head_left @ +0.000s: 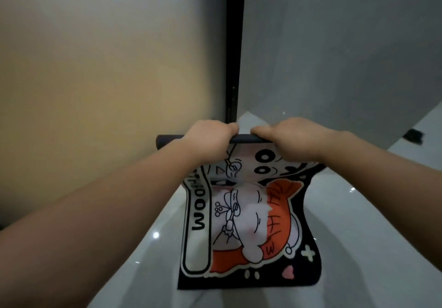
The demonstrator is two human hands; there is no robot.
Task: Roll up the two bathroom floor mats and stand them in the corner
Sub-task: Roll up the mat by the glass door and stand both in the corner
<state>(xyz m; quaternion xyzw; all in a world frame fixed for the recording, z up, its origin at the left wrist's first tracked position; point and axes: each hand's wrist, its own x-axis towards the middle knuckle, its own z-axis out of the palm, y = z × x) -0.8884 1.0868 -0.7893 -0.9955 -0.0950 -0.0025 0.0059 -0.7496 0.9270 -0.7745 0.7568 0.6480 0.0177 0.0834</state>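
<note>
A black bathroom mat (248,224) with an orange and white cartoon figure and lettering lies on the pale glossy floor, its near end flat and its far end lifted and curled into a tight dark roll (167,141). My left hand (208,140) grips the roll near its left part. My right hand (294,139) grips the same roll on the right, knuckles up. The fingers of both hands wrap over the rolled edge. Only one mat is in view.
A black vertical door frame (233,68) rises just beyond the roll, with a beige panel (107,68) to its left and a grey wall (334,44) to its right. White floor tiles (370,236) spread right of the mat. A small dark object (413,135) sits at the far right.
</note>
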